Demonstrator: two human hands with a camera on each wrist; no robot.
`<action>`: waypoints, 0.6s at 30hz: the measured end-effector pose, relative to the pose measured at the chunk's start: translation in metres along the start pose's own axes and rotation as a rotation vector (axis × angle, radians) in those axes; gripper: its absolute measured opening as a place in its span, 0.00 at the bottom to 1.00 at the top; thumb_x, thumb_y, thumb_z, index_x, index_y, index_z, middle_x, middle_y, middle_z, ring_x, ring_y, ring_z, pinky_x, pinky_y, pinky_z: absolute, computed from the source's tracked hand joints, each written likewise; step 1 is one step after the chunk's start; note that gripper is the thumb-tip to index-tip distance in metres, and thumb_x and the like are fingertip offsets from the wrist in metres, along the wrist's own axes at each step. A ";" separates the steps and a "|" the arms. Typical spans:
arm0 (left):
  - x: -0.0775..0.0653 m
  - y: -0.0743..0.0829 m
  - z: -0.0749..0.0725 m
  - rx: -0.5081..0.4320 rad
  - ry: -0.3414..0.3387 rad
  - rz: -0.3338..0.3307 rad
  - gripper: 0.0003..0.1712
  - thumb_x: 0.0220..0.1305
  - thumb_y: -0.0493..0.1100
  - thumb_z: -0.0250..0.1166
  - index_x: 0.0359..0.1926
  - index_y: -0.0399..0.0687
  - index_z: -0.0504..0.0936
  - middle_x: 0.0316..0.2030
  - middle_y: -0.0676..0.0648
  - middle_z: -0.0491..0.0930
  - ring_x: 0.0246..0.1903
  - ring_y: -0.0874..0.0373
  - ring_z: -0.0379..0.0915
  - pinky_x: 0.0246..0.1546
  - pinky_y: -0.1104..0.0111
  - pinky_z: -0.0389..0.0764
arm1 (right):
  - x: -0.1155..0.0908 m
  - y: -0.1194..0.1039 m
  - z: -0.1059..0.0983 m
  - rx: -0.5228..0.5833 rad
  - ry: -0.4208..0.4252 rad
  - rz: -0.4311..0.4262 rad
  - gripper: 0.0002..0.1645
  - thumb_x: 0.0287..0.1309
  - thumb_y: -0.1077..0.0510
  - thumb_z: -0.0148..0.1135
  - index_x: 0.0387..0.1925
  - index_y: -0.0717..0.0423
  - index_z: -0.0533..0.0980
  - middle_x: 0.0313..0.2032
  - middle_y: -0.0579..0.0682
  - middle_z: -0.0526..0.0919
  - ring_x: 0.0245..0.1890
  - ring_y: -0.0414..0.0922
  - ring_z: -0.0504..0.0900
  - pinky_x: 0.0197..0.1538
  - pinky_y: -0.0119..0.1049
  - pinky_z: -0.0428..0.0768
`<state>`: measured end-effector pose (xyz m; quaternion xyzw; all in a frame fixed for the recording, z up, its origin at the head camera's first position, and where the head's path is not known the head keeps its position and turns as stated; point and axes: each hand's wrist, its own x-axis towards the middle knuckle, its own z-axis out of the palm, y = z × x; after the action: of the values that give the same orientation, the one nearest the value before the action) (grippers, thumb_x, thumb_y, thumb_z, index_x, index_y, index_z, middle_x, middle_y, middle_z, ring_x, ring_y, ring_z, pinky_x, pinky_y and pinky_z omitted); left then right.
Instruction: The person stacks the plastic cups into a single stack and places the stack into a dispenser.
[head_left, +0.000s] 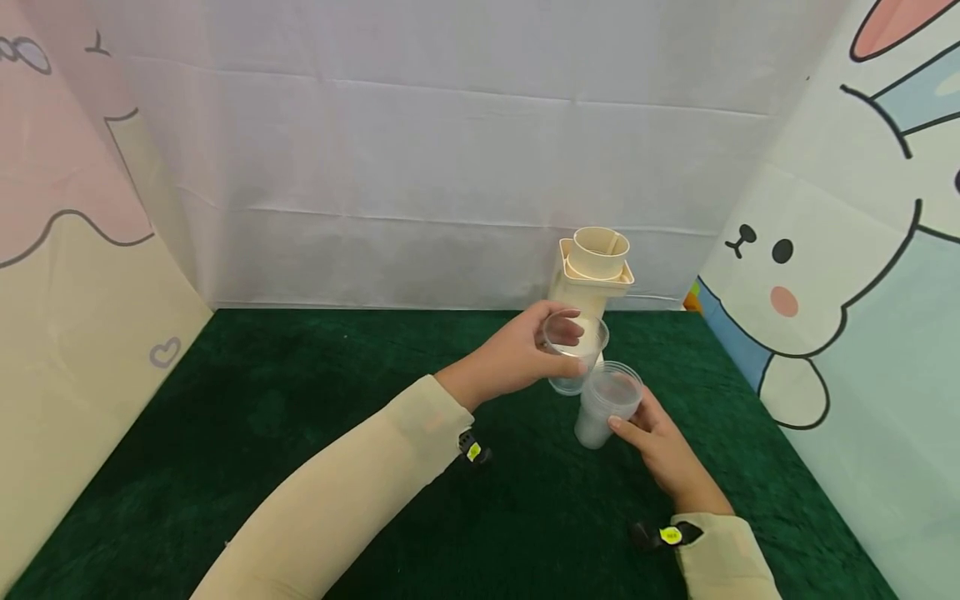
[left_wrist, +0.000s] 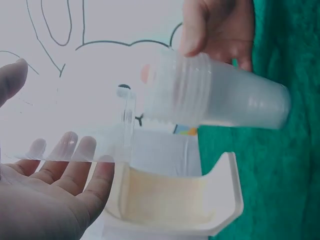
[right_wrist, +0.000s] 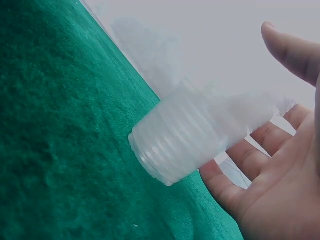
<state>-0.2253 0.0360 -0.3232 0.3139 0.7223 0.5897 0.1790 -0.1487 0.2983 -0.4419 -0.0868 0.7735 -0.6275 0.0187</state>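
Observation:
My left hand holds a single clear plastic cup around its side, mouth up; in the left wrist view the see-through cup lies between thumb and fingers. Close beside it, my right hand grips a stack of nested clear plastic cups, slightly tilted. The layered rims of that stack show in the right wrist view, with the fingers along its side. Just behind the left hand stands a cream cup dispenser with a round tube on top; the hand and cup partly hide its lower part.
Dark green cloth covers the table. A white cloth wall rises along the back, close behind the dispenser. Printed cartoon panels flank the table, with a rabbit panel on the right. A small orange item shows at the back right corner.

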 end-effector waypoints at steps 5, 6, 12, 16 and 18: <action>0.009 0.011 0.007 -0.005 -0.028 0.050 0.40 0.64 0.46 0.74 0.73 0.52 0.66 0.61 0.51 0.77 0.58 0.60 0.74 0.58 0.63 0.79 | -0.001 0.000 0.000 0.000 0.000 0.007 0.39 0.78 0.58 0.54 0.80 0.55 0.48 0.75 0.62 0.57 0.73 0.65 0.56 0.69 0.75 0.54; 0.010 0.013 0.009 -0.008 -0.032 0.058 0.40 0.64 0.46 0.74 0.73 0.51 0.66 0.61 0.52 0.77 0.58 0.60 0.74 0.57 0.63 0.79 | -0.001 0.000 0.000 0.000 0.000 0.011 0.40 0.78 0.57 0.54 0.81 0.55 0.48 0.75 0.62 0.56 0.73 0.66 0.56 0.69 0.75 0.54; 0.016 0.022 0.021 -0.036 -0.053 0.086 0.40 0.64 0.44 0.74 0.73 0.50 0.66 0.58 0.55 0.77 0.60 0.59 0.74 0.57 0.67 0.78 | -0.001 0.001 0.000 0.004 0.003 0.020 0.42 0.78 0.57 0.54 0.81 0.54 0.45 0.77 0.63 0.53 0.75 0.67 0.54 0.69 0.76 0.52; 0.019 0.023 0.027 -0.042 -0.063 0.098 0.40 0.64 0.43 0.74 0.73 0.49 0.66 0.58 0.55 0.77 0.58 0.62 0.73 0.57 0.68 0.77 | -0.001 0.002 0.000 0.013 0.001 0.012 0.43 0.77 0.57 0.55 0.82 0.52 0.44 0.77 0.62 0.53 0.75 0.66 0.54 0.69 0.76 0.52; 0.021 0.024 0.029 -0.042 -0.065 0.103 0.40 0.64 0.43 0.74 0.73 0.49 0.66 0.58 0.56 0.77 0.59 0.62 0.73 0.57 0.69 0.77 | -0.001 0.002 0.000 0.017 -0.002 0.007 0.43 0.77 0.57 0.55 0.82 0.50 0.44 0.77 0.61 0.53 0.75 0.66 0.53 0.69 0.76 0.51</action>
<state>-0.2163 0.0739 -0.3050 0.3657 0.6864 0.6028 0.1782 -0.1479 0.2983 -0.4439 -0.0843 0.7685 -0.6339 0.0225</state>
